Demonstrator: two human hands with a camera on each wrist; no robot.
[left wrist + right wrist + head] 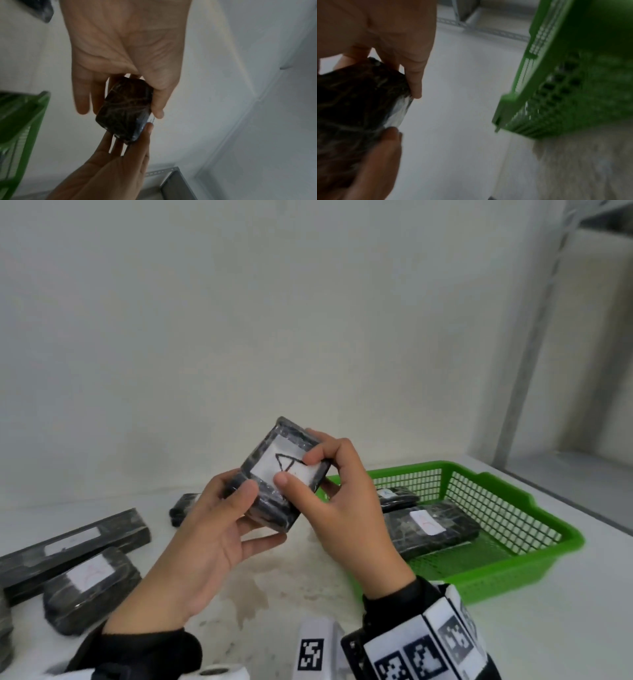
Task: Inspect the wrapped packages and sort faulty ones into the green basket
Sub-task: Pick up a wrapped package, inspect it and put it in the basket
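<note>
A white bench [281, 587], stained near its middle, carries a green basket [507, 563] toward its right edge. Toward the left edge lie a long wrapped package [68, 549] and a shorter labelled package [92, 587]; a small package [181, 508] lies near the back edge.

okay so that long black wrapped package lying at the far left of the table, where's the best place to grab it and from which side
Take the long black package near its middle, from above, with the grip across its two long side edges. It lies flat and is narrow, so the fingers can probably span it there. Its near end sits close to a shorter labelled package, so avoid that end.
</note>
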